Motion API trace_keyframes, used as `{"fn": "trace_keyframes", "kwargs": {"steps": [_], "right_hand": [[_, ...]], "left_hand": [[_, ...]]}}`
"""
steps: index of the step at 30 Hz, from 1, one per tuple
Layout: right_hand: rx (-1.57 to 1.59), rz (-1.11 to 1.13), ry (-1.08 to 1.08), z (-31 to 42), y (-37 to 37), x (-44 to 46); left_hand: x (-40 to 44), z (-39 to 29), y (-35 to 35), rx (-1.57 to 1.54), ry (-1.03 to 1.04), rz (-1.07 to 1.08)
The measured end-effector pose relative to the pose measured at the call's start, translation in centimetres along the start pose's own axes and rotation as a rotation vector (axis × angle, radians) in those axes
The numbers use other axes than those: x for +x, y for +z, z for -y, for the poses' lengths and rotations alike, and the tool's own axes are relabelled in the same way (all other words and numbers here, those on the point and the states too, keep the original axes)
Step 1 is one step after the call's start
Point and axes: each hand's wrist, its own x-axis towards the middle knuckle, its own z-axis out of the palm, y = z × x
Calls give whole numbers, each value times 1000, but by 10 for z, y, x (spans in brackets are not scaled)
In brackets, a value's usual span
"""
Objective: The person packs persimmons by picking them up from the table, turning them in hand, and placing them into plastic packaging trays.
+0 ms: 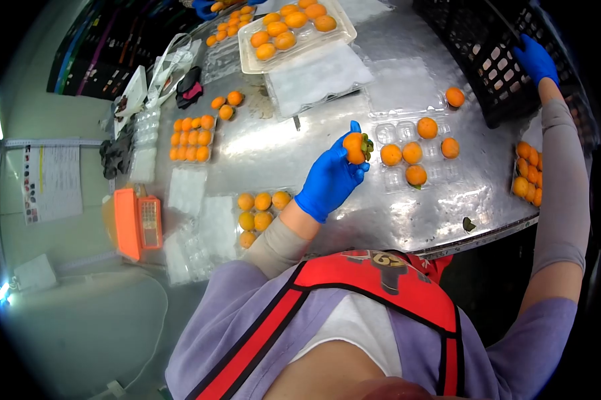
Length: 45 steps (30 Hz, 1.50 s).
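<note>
My left hand point(330, 180), in a blue glove, holds an orange fruit point(354, 148) with green leaves over the metal table point(407, 213). Just right of it lies a clear plastic tray point(440, 172) with several orange fruits in its cups. My right hand point(537, 61), also gloved in blue, is at the black crate point(487, 60) at the upper right; its fingers are partly hidden against the crate, and whether it holds anything does not show. One loose fruit point(455, 97) sits between the clear tray and the crate.
A white tray of fruits point(247, 60) stands at the back beside padded clear trays point(324, 77). Filled packs are at the left point(192, 139), near my left forearm point(254, 217) and at the right edge point(527, 175). An orange box point(128, 223) stands left. Another person's gloved hand point(204, 8) shows behind.
</note>
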Motion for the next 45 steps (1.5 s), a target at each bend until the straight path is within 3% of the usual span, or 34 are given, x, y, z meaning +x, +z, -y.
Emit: {"fn": "trace_keyframes", "kwargs": {"steps": [3, 10, 31, 45], "right_hand": [[-1, 8, 20, 1, -2, -1], [-1, -4, 13, -1, 1, 1], [46, -34, -24, -7, 12, 8], [24, 8, -23, -1, 5, 7]], "left_hand": [[0, -1, 3, -155, -90, -29], [3, 1, -2, -158, -78, 28], [-3, 3, 6, 144, 10, -141], [-8, 1, 13, 236, 72, -127]]}}
